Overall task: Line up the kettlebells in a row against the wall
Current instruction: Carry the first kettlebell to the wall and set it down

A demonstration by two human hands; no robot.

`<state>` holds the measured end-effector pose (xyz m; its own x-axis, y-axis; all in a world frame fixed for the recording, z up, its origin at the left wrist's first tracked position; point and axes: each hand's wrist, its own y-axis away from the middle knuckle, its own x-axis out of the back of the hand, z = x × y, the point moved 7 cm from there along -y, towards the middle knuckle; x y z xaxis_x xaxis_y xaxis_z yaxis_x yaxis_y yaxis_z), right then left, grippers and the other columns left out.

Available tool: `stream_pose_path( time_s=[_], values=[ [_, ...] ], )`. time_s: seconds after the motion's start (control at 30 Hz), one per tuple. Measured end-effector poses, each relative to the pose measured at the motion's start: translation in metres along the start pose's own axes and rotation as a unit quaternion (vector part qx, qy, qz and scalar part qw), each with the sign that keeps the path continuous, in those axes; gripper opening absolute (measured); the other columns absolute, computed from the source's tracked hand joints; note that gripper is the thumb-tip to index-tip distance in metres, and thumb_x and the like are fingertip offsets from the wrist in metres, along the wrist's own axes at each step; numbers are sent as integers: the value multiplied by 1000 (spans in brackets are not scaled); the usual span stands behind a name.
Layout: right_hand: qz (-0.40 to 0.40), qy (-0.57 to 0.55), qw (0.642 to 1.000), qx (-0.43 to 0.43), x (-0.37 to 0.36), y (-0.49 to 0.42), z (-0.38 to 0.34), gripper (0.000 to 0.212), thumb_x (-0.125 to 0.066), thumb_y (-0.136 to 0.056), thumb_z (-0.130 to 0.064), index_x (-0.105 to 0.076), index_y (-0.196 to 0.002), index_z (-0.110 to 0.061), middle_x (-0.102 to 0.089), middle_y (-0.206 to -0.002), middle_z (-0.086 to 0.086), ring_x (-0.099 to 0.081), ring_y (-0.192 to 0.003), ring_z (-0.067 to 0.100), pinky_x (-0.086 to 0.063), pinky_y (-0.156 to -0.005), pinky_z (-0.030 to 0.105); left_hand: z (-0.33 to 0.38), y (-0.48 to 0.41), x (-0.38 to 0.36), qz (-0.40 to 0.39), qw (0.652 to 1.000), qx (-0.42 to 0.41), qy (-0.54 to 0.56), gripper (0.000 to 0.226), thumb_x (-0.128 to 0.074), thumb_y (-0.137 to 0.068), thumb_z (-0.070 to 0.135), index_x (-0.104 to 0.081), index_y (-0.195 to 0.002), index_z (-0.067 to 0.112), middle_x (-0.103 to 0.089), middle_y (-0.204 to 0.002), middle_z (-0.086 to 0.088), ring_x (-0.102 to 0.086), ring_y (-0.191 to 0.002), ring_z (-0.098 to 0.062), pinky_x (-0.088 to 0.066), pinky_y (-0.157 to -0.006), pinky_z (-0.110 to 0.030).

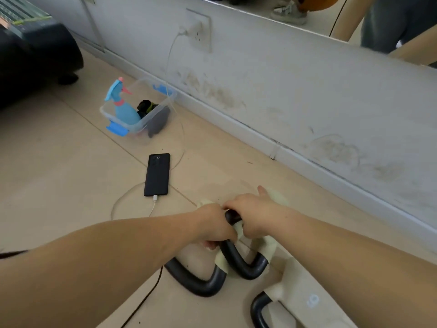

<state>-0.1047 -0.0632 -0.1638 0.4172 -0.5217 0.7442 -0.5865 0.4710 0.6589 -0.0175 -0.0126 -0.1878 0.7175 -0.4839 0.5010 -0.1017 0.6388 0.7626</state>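
Observation:
Several beige soft kettlebells with black loop handles lie bunched on the tiled floor at the bottom centre, a short way off the grey wall (295,91). My left hand (212,227) is closed around the top of one black handle (196,282). Right beside it, my right hand (253,216) grips a second black handle (248,268), thumb sticking out toward the wall. Beige fabric shows under and past both hands. A third kettlebell (298,294) lies at the bottom right, partly under my right forearm.
A black phone (157,175) lies on the floor, its white cable running to a wall socket (199,31). A clear plastic box (142,121) holding a blue spray bottle (123,107) stands by the skirting. A black machine base (35,55) fills the far left.

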Motion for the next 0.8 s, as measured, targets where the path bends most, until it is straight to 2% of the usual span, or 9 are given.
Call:
stream_pose_path(
  time_s=[0.07,0.1,0.17,0.27,0.4,0.5,0.6,0.67,0.8],
  values=[
    [72,8,997,-9,10,3,9,47,-70,-88,-26,-57,-132,-34,-65,-124,0,-61,-122,28,-34,-115,53,28,10,13,30,998,-42,-43,24,-83,-69,29,-70,-69,9,-70,-54,-7,-65,-46,-21,-63,-57,-35],
    [115,11,993,-17,17,6,20,36,-70,-86,-30,-60,-121,-34,-67,-116,-1,-65,-112,28,-44,-102,44,43,15,20,51,995,-65,-63,27,-83,-65,34,-71,-66,11,-72,-56,-6,-65,-49,-21,-62,-61,-36],
    [160,-28,985,-49,28,18,49,19,-69,-83,-28,-57,-97,-32,-67,-97,-4,-65,-93,27,-48,-77,36,71,22,30,94,987,-112,-73,32,-82,-61,42,-67,-68,14,-69,-63,-2,-63,-57,-21,-53,-57,-33],
    [185,-205,956,-97,32,39,94,16,-65,-82,-12,-55,-83,-25,-65,-86,-2,-64,-86,26,-53,-75,40,94,23,31,114,981,-158,20,36,-83,-65,35,-53,-77,18,-58,-72,1,-55,-64,-19,-44,-58,-30],
    [252,-365,886,-133,30,55,129,17,-71,-85,-10,-67,-93,-24,-72,-93,2,-68,-94,28,-57,-82,37,95,21,-3,2,977,-165,137,52,-89,-69,18,-56,-109,22,-67,-97,-3,-66,-85,-21,-55,-69,-32],
    [251,-522,785,-219,17,63,154,43,-79,-89,-10,-59,-125,-21,-64,-110,4,-62,-103,27,-52,-77,21,92,11,-32,-22,978,-128,164,57,-84,-71,21,-54,-119,25,-68,-109,-8,-69,-99,-28,-64,-84,-47],
    [285,-582,677,-349,4,85,183,41,-68,-91,-13,-59,-131,-7,-62,-104,11,-61,-88,29,-58,-83,40,101,6,-36,10,972,-98,215,47,-73,-79,18,-50,-120,23,-67,-107,-11,-69,-96,-31,-66,-78,-46],
    [264,-639,621,-370,1,95,184,43,-61,-93,-29,-62,-128,-4,-62,-96,10,-60,-87,31,-57,-79,46,110,8,-38,18,968,-89,235,42,-70,-83,20,-48,-119,22,-67,-108,-11,-70,-94,-30,-67,-74,-45],
    [146,-665,665,-308,20,89,150,77,-59,-80,-83,-68,-119,-18,-64,-104,-5,-52,-123,38,-45,-106,65,121,9,-43,55,975,-87,195,40,-65,-83,23,-44,-117,18,-66,-102,-12,-73,-81,-31,-67,-73,-48]
  ],
)
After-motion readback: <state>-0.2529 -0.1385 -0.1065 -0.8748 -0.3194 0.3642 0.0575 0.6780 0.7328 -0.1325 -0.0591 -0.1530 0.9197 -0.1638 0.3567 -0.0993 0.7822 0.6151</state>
